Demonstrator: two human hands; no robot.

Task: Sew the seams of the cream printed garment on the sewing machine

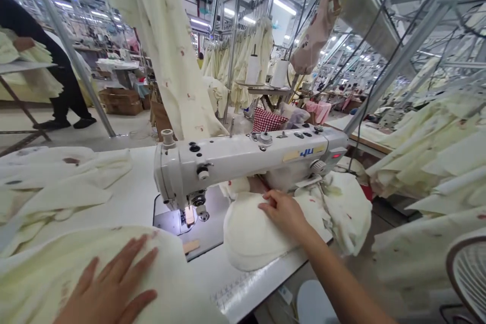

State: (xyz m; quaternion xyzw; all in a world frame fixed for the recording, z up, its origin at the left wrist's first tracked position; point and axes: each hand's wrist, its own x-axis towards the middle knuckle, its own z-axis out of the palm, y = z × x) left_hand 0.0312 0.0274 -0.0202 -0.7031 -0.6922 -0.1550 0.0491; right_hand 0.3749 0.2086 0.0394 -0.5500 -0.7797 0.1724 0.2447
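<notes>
While the left hand (110, 281) lies flat on the big cloth (172, 273), its grip wide with fingers spread, the right hand (284, 212) touches the small panel (248, 235), which lies on the surface (140, 187) beside the sewing machine (243, 159). That grip is narrow; whether it pinches fabric, I cannot tell. More cloth (347, 212) bunches to its right.

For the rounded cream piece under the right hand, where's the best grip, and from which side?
Probably pinch the curved near-left edge of the rounded cream piece, coming from the near side. It looks to lie flat with that rim uncovered, while the right hand rests toward its far edge and the sewing machine stands across the far side.
</notes>
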